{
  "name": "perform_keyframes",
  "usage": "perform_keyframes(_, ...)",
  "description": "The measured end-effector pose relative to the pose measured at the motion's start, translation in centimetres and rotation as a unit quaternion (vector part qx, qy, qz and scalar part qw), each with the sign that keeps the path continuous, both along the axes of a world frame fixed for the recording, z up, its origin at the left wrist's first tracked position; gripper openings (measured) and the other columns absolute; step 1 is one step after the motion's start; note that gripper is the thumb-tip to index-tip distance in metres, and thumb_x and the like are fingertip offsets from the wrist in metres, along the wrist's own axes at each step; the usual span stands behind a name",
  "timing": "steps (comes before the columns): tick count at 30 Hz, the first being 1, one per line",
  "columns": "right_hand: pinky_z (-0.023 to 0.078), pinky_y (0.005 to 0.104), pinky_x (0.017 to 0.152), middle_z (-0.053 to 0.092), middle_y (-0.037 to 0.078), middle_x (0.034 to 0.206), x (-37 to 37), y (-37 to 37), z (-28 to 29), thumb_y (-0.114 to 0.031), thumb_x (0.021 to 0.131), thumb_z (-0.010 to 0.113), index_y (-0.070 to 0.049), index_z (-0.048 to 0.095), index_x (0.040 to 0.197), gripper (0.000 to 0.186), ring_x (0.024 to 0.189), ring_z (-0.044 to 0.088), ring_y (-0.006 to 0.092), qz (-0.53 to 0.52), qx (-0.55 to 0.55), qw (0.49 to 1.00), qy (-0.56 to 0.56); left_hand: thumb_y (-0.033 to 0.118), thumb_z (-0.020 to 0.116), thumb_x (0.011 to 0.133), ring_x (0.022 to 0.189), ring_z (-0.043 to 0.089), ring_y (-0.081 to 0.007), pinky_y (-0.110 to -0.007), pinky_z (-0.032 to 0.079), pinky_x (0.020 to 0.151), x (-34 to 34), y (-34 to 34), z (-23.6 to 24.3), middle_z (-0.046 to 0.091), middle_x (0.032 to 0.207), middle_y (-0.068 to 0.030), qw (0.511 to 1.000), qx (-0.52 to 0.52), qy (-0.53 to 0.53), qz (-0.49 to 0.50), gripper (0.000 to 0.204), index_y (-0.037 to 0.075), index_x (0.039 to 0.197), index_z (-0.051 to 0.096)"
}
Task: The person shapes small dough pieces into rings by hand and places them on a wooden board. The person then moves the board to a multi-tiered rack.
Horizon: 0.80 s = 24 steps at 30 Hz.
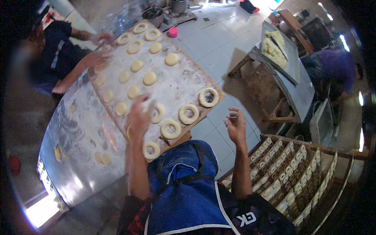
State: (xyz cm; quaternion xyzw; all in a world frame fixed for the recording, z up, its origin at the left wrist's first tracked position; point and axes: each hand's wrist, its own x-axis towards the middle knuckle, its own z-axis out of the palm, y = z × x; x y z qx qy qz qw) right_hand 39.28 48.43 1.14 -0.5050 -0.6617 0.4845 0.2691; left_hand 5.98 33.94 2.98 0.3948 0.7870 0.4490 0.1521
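My left hand (140, 113), smeared by motion, is over the near part of a floured wooden board (184, 83). A dough ring (162, 113) lies right beside its fingers. Whether that hand touches or holds dough I cannot tell. My right hand (236, 124) hangs in the air beyond the board's right edge, fingers loosely bent and apart, with nothing visible in them. Several more dough rings (181, 114) lie along the near right edge. Flat dough discs (149, 78) are spread over the middle and left, and further rings (134, 42) lie at the far end.
A metal table (86, 133) carries the board's left side and a few dough pieces. Across it a co-worker's hands (98, 58) reach to the board. At right, a tray of dough (293, 58) rests on a table; a rack of dough rings (309, 143) stands near my right arm.
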Motion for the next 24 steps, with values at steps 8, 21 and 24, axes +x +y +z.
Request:
perform_keyframes(8,0.053,0.0271,0.062,0.053,0.007,0.097,-2.9,-3.0,0.2,0.015,0.078,0.049,-0.002,0.051,0.106,0.033,0.081,0.059,0.0140,0.032,-0.019,0.998,0.054,0.021,0.066,0.085,0.092,0.063,-0.0240,-0.036,0.048,0.083,-7.8,-34.8,-3.3,0.067,0.099,-0.0148,0.912,-0.112,0.058,0.390,0.026,0.002,0.103,0.067)
perform_keyframes(21,0.051,0.0290,0.073,0.061,0.008,0.092,-22.1,-19.2,4.1,0.004,0.085,0.058,-0.004,0.057,0.106,0.022,0.083,0.064,0.0171,0.353,0.030,0.933,0.055,0.012,0.067,0.077,0.107,0.053,-0.0326,-0.044,0.038,0.094,-7.0,-31.7,-0.6,0.060,0.104,-0.0150,0.916,-0.325,0.158,0.177,0.034,0.005,0.110,0.064)
perform_keyframes(24,0.052,0.0320,0.076,0.065,0.015,0.099,-25.8,-25.0,3.0,-0.002,0.083,0.064,-0.002,0.058,0.108,0.026,0.088,0.065,0.0223,0.421,0.016,0.906,0.046,0.012,0.069,0.078,0.103,0.056,-0.0316,-0.045,0.041,0.091,-6.9,-32.1,-0.3,0.058,0.107,-0.0131,0.951,-0.268,0.046,0.145,0.040,0.006,0.116,0.059)
